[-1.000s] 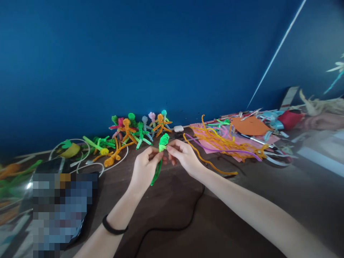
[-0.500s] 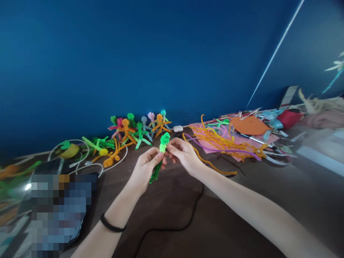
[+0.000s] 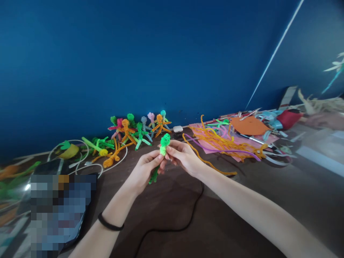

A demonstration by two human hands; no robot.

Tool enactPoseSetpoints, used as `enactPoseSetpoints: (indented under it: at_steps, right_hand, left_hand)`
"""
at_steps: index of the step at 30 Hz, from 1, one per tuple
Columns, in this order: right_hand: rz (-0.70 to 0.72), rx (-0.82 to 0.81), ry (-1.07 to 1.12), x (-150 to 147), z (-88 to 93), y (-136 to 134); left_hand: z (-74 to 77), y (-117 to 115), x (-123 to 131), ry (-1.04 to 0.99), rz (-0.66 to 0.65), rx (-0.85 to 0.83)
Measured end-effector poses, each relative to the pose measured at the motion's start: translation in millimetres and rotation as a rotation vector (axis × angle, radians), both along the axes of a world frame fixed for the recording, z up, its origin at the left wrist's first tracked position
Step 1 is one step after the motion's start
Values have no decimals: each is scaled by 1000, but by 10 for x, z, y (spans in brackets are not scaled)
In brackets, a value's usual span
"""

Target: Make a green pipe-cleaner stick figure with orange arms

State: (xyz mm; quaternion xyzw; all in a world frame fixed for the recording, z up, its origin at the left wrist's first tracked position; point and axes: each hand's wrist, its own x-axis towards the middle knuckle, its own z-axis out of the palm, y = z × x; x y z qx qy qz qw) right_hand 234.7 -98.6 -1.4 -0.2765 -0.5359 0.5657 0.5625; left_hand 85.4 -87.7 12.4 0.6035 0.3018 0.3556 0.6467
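Note:
Between my two hands, above the dark table, is a pipe-cleaner figure (image 3: 165, 140) with a coiled green head and a paler green band below it. My left hand (image 3: 149, 162) is closed around its body, thumb pressed on the pale band. Dark green legs stick out below the left fingers. From the other side, my right hand (image 3: 182, 156) pinches the figure just under the head, thumb and fingers together. Part of the body is hidden by the fingers. Behind my hands, several finished pipe-cleaner figures (image 3: 139, 134) in green, orange, pink and blue lean against the blue wall.
Loose orange pipe cleaners (image 3: 228, 143) lie on pink sheets at the right, beside an orange paper piece (image 3: 251, 125). A white earbud case (image 3: 177, 129) sits near the wall. Left, a pixelated dark device (image 3: 64, 211) and white cable (image 3: 87, 152); a black cord (image 3: 172, 229) crosses the front.
My right fingers have shifted slightly left and wrapped closer around the figure below its head. The left hand still grips it, almost unmoved.

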Motion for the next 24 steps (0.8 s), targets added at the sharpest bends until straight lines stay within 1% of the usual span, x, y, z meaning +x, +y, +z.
enactPoseSetpoints:
  at_steps: [3, 7, 9, 11, 12, 14, 17, 20, 24]
  right_hand:
    - [2, 13, -19, 7, 3, -2]
    - [-41, 17, -37, -6, 9, -10]
    - [-73, 13, -54, -14, 11, -9]
    - [-144, 2, -84, -18, 7, -3]
    - [-191, -3, -107, -19, 2, 2]
    - [-279, -3, -159, -19, -14, 14]
    - [-321, 15, -226, -19, -32, 29]
    - [-315, 26, -241, -20, -29, 35]
    - [-286, 64, -273, -12, -14, 33]
  left_hand:
    - [-15, 7, -10, -46, -33, -60]
    - [-14, 3, -4, -91, -76, -164]
    - [-1, -5, 14, -85, -56, -203]
    - [9, -10, 38, -60, 2, -208]
    - [11, -11, 51, -39, 45, -183]
    - [11, -12, 73, 27, 139, -74]
    - [14, -24, 92, 162, 243, 148]
    - [30, -47, 89, 277, 272, 290]
    - [57, -61, 72, 329, 279, 391]
